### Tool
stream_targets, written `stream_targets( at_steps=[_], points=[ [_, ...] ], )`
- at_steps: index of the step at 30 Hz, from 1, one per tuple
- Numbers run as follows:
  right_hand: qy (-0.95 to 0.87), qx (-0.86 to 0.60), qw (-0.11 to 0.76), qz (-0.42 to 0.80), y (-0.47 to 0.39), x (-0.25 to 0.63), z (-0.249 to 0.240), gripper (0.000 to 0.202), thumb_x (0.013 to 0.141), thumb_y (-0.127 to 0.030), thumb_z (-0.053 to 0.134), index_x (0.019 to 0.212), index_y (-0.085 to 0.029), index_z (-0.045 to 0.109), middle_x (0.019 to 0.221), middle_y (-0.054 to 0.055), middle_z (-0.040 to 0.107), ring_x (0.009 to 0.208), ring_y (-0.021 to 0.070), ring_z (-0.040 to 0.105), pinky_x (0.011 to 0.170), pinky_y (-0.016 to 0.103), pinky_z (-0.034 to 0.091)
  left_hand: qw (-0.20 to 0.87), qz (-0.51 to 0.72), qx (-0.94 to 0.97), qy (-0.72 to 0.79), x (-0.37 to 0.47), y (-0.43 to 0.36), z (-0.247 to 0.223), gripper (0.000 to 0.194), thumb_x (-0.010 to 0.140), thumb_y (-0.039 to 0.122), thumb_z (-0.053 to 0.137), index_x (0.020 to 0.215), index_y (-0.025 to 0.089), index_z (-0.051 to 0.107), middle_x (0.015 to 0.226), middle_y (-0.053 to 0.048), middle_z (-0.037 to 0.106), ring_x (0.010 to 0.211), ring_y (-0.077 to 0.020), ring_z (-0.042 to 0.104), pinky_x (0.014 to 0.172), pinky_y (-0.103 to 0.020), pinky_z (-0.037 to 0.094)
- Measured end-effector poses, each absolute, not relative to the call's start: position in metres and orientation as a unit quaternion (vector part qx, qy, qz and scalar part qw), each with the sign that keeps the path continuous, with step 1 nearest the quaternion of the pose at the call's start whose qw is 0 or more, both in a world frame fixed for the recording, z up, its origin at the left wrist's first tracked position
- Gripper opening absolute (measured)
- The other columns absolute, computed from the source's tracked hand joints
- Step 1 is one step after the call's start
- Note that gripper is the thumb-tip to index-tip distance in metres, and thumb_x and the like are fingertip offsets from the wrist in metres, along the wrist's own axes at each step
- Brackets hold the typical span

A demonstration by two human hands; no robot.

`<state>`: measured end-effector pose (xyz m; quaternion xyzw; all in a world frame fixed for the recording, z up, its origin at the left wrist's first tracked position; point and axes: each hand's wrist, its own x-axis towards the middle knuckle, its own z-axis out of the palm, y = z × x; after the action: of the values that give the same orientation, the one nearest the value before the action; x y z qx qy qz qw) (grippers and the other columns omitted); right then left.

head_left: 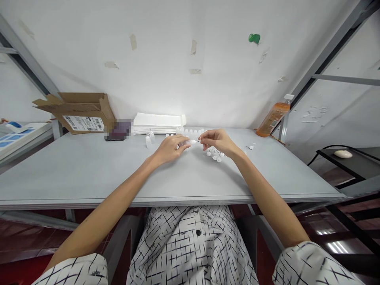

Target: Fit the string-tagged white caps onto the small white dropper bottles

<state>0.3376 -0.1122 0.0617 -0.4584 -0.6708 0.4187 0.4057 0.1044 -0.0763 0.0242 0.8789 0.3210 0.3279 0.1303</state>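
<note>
My left hand (pixel 170 149) is closed around a small translucent white squeeze bottle (pixel 192 141), its narrow tip pointing right. At that tip, the thumb and index finger of my right hand (pixel 219 142) are pinched together; a thin piece between them is too small to name. Below my right hand lies a cluster of small white caps (pixel 216 157). Two more white bottles (pixel 149 140) stand left of my left hand. Behind both hands runs a row of translucent bottles (pixel 194 132), partly hidden by my fingers.
A stack of white sheets or flat boxes (pixel 157 122) lies against the wall. To its left are a dark phone-like object (pixel 118 132), partly blurred, and an open cardboard box (pixel 80 113). An orange drink bottle (pixel 273 118) leans at the right. Another small white piece (pixel 251 147) lies on the grey table (pixel 190 182).
</note>
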Motion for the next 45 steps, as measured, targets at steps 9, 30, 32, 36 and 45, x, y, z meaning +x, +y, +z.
stream_targets(
  at_steps=[9,30,32,36,45],
  points=[
    [-0.679,-0.467,0.392,0.41,-0.113,0.338,0.062,0.016,0.076,-0.027,0.072,0.084,-0.013,0.072,0.062,0.001,0.064,0.063,0.0155,0.065,0.062,0.029,0.047,0.093,0.325,0.886,0.316,0.104,-0.075,0.023,0.037,0.098,0.044,0.051,0.11,0.016,0.072,0.092,-0.007,0.071,0.072,-0.017,0.058,0.068,-0.029,0.045],
    [-0.684,-0.417,0.371,0.469,-0.11,0.341,0.057,0.017,0.068,-0.027,0.081,0.077,-0.014,0.074,0.071,0.003,0.07,0.066,0.0168,0.069,0.069,0.032,0.056,0.141,0.316,0.89,0.298,0.104,-0.073,0.021,0.029,0.094,0.038,0.058,0.108,0.019,0.076,0.092,-0.006,0.071,0.076,-0.0164,0.06,0.066,-0.026,0.046],
    [-0.689,-0.416,0.363,0.47,-0.11,0.34,0.056,0.014,0.068,-0.024,0.08,0.075,-0.014,0.073,0.068,0.002,0.069,0.064,0.0163,0.068,0.071,0.034,0.057,0.149,0.313,0.89,0.295,0.104,-0.073,0.021,0.029,0.093,0.037,0.06,0.109,0.019,0.076,0.092,-0.006,0.071,0.076,-0.0162,0.06,0.065,-0.026,0.046],
    [-0.689,-0.416,0.346,0.482,-0.11,0.339,0.055,0.01,0.068,-0.02,0.079,0.073,-0.014,0.072,0.065,0.001,0.067,0.06,0.014,0.065,0.075,0.036,0.06,0.164,0.307,0.891,0.292,0.104,-0.072,0.019,0.03,0.091,0.037,0.06,0.109,0.019,0.077,0.095,-0.007,0.072,0.075,-0.0159,0.059,0.064,-0.025,0.045],
    [-0.705,-0.373,0.317,0.513,-0.105,0.341,0.048,0.014,0.07,-0.018,0.077,0.083,-0.015,0.071,0.067,0.0,0.067,0.061,0.0129,0.065,0.072,0.035,0.06,0.221,0.284,0.89,0.279,0.101,-0.071,0.021,0.037,0.089,0.046,0.062,0.107,0.019,0.078,0.098,-0.007,0.074,0.077,-0.016,0.062,0.063,-0.025,0.045]
  ],
)
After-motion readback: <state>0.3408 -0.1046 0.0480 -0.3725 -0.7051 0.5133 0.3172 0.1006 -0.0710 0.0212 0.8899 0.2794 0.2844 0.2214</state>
